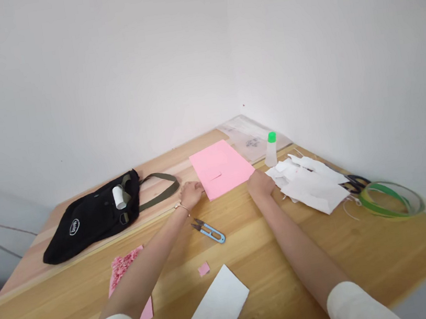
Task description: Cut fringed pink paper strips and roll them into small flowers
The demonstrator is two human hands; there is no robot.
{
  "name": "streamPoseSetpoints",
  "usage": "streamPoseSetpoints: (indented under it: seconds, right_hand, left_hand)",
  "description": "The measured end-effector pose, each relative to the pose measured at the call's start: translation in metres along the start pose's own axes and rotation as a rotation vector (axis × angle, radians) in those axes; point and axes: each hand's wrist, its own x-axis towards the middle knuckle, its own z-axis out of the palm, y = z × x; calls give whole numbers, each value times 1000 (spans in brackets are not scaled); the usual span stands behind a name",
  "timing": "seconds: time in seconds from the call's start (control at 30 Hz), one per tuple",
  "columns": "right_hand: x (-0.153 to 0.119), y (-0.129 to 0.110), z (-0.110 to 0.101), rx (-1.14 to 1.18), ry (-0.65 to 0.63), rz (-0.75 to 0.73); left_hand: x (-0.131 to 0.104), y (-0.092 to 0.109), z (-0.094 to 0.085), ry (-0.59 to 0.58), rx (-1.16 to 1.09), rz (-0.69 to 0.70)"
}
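Observation:
A pink sheet of paper, with a small pink strip on it, lies toward the back of the wooden table. At its left edge is my left hand, fingers bent and closed on the border. My right hand is curled closed on the sheet's near right corner; its fingertips are hidden. Blue thread snips lie just in front of my left hand. Closer to me are a small pink scrap and a folded white paper.
Torn white paper lies right of my right hand, beside a green-capped glue bottle, black-handled scissors and a green tape roll. A black bag is at left. My left forearm partly covers a pink decorated card.

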Motion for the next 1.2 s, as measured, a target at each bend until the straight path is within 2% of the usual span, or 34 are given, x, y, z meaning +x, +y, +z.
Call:
streamPoseSetpoints:
  seconds: [0.17,0.4,0.6,0.7,0.8,0.93,1.03,1.1,1.2]
  right_hand:
    - [2,2,2,24,64,-19]
    - [10,3,13,38,136,-20]
    - [12,1,16,29,149,-24]
    - [11,0,16,26,156,-23]
    - [13,1,16,21,159,-17]
    - [15,1,18,7,159,-12]
    - [18,1,18,-17,155,-15]
    - [18,1,18,-25,137,-21]
    - [19,0,18,-15,107,-7]
  left_hand:
    - [12,-2,0,85,186,-74]
    - [36,-7,-7,76,329,100]
    - [71,-3,-15,96,388,115]
    - [94,15,-14,103,405,135]
    - [120,46,-8,67,412,173]
    - [152,94,11,-34,406,236]
    - [172,123,26,-76,377,250]
    - [183,134,35,-79,350,246]
    - [192,137,41,-78,318,227]
